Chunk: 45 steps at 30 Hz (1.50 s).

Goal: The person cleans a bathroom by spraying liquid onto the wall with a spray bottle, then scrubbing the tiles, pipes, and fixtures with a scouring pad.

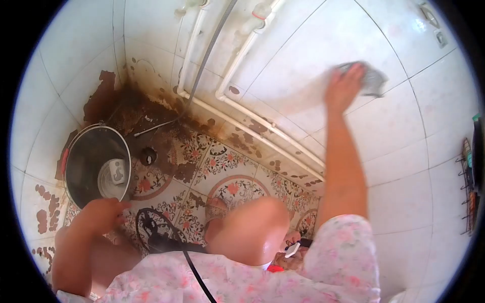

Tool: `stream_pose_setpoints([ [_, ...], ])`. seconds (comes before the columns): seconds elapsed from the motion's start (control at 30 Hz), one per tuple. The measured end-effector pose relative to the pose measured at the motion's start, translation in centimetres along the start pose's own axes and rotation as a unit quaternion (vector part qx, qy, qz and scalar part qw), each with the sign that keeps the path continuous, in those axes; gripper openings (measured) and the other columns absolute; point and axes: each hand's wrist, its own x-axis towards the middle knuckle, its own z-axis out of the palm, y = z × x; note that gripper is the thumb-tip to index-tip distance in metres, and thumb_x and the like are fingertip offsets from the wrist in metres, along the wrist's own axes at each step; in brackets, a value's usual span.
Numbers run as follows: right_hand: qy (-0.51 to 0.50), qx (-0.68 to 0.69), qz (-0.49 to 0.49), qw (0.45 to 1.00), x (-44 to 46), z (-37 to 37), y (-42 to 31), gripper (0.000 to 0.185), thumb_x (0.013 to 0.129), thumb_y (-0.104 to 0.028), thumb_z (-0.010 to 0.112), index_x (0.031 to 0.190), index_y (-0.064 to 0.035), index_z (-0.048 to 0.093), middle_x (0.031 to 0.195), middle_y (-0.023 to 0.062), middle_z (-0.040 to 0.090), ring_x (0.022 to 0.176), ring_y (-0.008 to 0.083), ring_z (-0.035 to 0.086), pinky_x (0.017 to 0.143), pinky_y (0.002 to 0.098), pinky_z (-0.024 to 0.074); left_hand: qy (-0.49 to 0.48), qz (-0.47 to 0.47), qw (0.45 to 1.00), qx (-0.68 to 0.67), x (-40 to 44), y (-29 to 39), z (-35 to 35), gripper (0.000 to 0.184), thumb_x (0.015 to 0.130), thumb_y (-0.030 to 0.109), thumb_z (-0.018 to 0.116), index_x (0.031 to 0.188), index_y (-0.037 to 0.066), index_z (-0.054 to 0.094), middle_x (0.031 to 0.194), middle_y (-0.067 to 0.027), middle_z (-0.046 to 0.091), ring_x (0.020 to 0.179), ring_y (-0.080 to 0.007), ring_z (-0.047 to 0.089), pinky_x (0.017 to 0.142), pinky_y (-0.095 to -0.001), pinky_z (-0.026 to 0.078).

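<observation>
"White wall tiles (pixel 328 30) go up high, and the floor (pixel 222 177) has red and black flowers. What else can you see?"

"Big brown stains (pixel 107 86) in the corner! They go on the wall and the floor. Two pale pipes (pixel 298 148) run low along the wall, and a gray hose (pixel 211 48) hangs down by them."

"What is the right hand (pixel 346 86) doing?"

"It's up on the white wall, holding a gray cloth (pixel 373 81). The fingers lie over the cloth, and part of it sticks out past them. The hand looks a bit blurry."

"So where is the cloth?"

"Flat on the tiles, under the right hand, well above the pipes."

"And the left hand (pixel 103 214)?"

"Down low, near the edge of the bucket (pixel 81 161). Its fingers bend a little. I can't tell if it's holding something, or if it touches the bucket."

"What's in the bucket?"

"Something small and white (pixel 116 171), down at the bottom. I can't tell what it is. The bucket stands up by the wall, and it has a red grip (pixel 65 160) on its side."

"Is that a hole in the floor?"

"Yes, a dark round drain (pixel 147 156), just beside the bucket."
</observation>
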Motion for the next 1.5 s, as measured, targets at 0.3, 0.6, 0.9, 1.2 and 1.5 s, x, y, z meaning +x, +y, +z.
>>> stream_pose_setpoints([
  [0.3, 0.078, 0.015, 0.315, 0.946, -1.1, -0.7, 6.9, 0.072, 0.097, -0.035, 0.042, 0.133, 0.0226, 0.02, 0.143, 0.0387, 0.016, 0.136, 0.0473, 0.016, 0.112, 0.0493, 0.017, 0.043, 0.038, 0.998, 0.001, 0.2, -0.7, -0.4, 0.037, 0.082, 0.027, 0.062, 0.116, 0.014, 0.059, 0.097, -0.0144, 0.062, 0.089, -0.0334, 0.061, 0.077, -0.043, 0.048],
  [0.6, -0.021, 0.06, -0.132, 0.989, -1.7, 4.0, -9.1, 0.069, 0.095, -0.04, 0.043, 0.134, 0.0148, 0.029, 0.137, 0.0329, 0.034, 0.13, 0.043, 0.032, 0.102, 0.0502, 0.0315, -0.092, -0.052, 0.993, -0.048, -0.9, -0.6, 1.9, 0.043, 0.084, 0.032, 0.061, 0.124, 0.016, 0.055, 0.103, -0.0158, 0.061, 0.096, -0.0341, 0.06, 0.081, -0.0444, 0.048],
  [0.9, -0.216, 0.115, -0.367, 0.897, -7.1, 2.5, -12.0, 0.041, 0.09, -0.011, 0.049, 0.131, -0.0061, 0.047, 0.142, 0.0088, 0.041, 0.129, 0.0332, 0.038, 0.107, 0.0468, 0.0304, -0.023, -0.066, 0.997, 0.027, 1.8, -8.7, -1.9, 0.035, 0.085, 0.026, 0.058, 0.116, 0.011, 0.061, 0.105, -0.0157, 0.064, 0.095, -0.0341, 0.061, 0.082, -0.0432, 0.048],
  [1.2, -0.232, -0.012, -0.259, 0.938, -11.0, -4.1, 8.4, 0.036, 0.091, -0.019, 0.053, 0.122, -0.0008, 0.053, 0.137, 0.0159, 0.045, 0.131, 0.0382, 0.035, 0.107, 0.0509, 0.0277, 0.044, -0.142, 0.98, -0.13, 14.2, -23.0, 8.0, 0.037, 0.076, 0.016, 0.059, 0.11, 0.001, 0.063, 0.109, -0.0237, 0.063, 0.104, -0.0365, 0.06, 0.091, -0.0431, 0.044],
  [1.5, 0.123, -0.032, -0.066, 0.99, 8.8, 0.5, 1.6, 0.059, 0.097, -0.031, 0.037, 0.138, 0.0102, 0.028, 0.143, 0.0321, 0.028, 0.132, 0.0435, 0.029, 0.106, 0.0521, 0.0224, 0.071, -0.264, 0.955, -0.118, 23.3, -38.4, 27.1, 0.042, 0.08, 0.018, 0.06, 0.118, 0.0, 0.056, 0.114, -0.0246, 0.06, 0.107, -0.0382, 0.058, 0.091, -0.0416, 0.046],
])
